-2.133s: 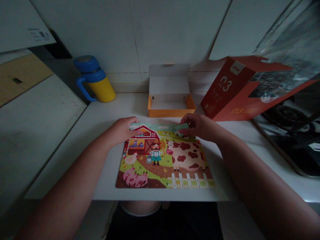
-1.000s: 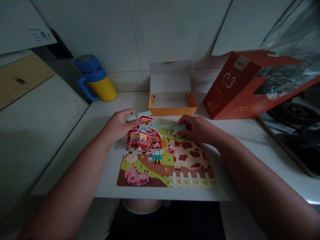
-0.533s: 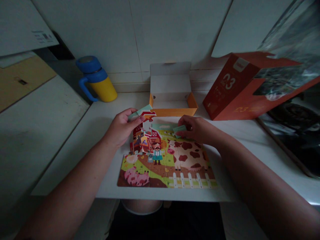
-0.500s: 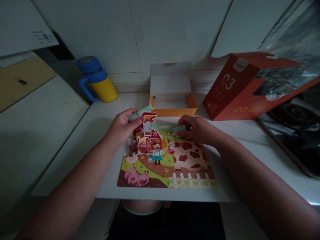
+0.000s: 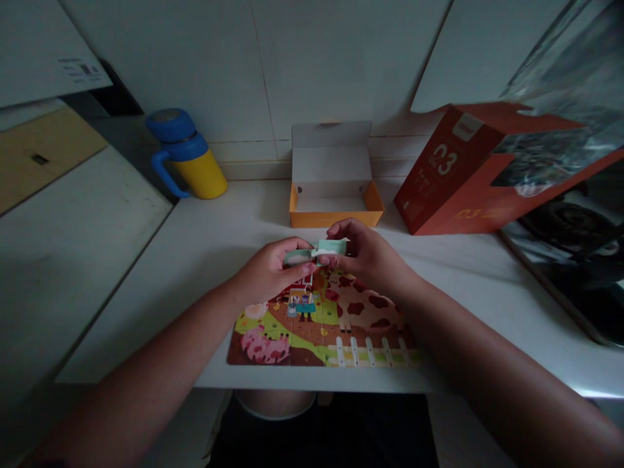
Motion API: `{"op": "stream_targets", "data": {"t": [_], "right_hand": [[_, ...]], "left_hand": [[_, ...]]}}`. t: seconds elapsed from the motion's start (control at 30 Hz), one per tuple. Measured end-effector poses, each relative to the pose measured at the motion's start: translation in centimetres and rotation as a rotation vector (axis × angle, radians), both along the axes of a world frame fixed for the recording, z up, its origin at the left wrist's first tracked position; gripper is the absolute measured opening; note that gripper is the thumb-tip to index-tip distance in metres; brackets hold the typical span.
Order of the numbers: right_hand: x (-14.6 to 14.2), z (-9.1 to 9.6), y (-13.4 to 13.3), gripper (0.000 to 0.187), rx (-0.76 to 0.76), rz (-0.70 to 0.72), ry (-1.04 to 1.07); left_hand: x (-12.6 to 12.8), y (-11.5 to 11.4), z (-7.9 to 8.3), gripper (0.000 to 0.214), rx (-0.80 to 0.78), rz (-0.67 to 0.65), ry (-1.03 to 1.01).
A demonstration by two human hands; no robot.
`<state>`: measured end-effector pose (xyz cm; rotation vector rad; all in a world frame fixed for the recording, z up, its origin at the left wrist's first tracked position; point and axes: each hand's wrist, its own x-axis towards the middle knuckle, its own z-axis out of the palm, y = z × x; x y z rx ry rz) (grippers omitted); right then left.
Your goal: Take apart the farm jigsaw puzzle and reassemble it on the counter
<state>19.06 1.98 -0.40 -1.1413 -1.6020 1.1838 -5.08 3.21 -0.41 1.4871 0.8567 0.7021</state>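
Note:
My left hand (image 5: 268, 270) is closed on pale-green puzzle pieces (image 5: 296, 257), pinched between thumb and fingers. Facing it, my right hand (image 5: 373, 257) grips more pale-green puzzle pieces (image 5: 332, 246). The two bunches meet edge to edge, and I cannot tell whether they interlock. Both hands are over the upper part of a farm jigsaw puzzle (image 5: 307, 348), which lies flat on the white counter. Its cow, pig, farmer and white fence show, while my hands hide much of the red barn and the top edge.
Behind the puzzle stands an orange box (image 5: 336, 220) with its lid up. A blue and yellow mug (image 5: 195, 162) is at the back left. To the right, a large red box (image 5: 443, 175) leans near a dark stove (image 5: 575, 253). The counter's front edge (image 5: 322, 380) runs close below the puzzle.
My hands have come together: the left moved right and slightly down, the right moved left. The pieces they hold, apart before, now touch. Barn-coloured pieces in my left hand have turned from view.

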Motion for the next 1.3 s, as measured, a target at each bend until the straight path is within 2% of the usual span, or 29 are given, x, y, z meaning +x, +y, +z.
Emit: {"op": "stream_targets", "data": {"t": [0.1,0.17,0.23,0.3,0.37,0.5,0.7,0.97,1.1,1.2,1.3], "right_hand": [[0.2,0.2,0.1,0.049,-0.002,0.06,-0.098],[0.5,0.6,0.1,0.04,-0.006,0.062,-0.16],[0.6,0.9,0.1,0.039,-0.001,0.019,-0.196],[0.6,1.0,0.1,0.041,-0.003,-0.032,-0.2],[0.5,0.8,0.1,0.043,-0.021,-0.05,-0.165],[0.4,0.4,0.1,0.046,-0.095,-0.018,-0.07],[0.1,0.9,-0.2,0.044,-0.16,0.004,0.047],[-0.2,0.6,-0.5,0.036,-0.189,0.196,0.292],[-0.3,0.7,-0.5,0.035,-0.152,0.194,0.27],[-0.4,0.4,-0.4,0.039,-0.127,0.114,0.188],[-0.6,0.1,-0.2,0.047,-0.11,0.043,0.062]], "left_hand": [[0.0,-0.2,0.2,0.029,-0.027,-0.029,-0.041],[0.0,-0.1,0.1,0.041,-0.053,-0.03,-0.093],[0.0,0.2,-0.1,0.054,-0.092,0.021,-0.148],[0.0,0.6,-0.4,0.058,-0.118,0.1,-0.174],[0.0,1.0,-0.6,0.05,-0.116,0.143,-0.171],[0.0,1.3,-0.6,0.032,-0.147,0.141,-0.2],[0.0,1.1,-0.1,0.034,-0.294,0.168,-0.313],[0.2,0.8,-0.2,0.031,-0.392,0.124,-0.344],[0.2,1.0,-0.9,0.027,-0.319,0.118,-0.259],[0.2,1.1,-1.3,0.025,-0.183,0.112,-0.138],[0.4,0.9,-1.4,0.023,-0.112,0.1,-0.091]]}}
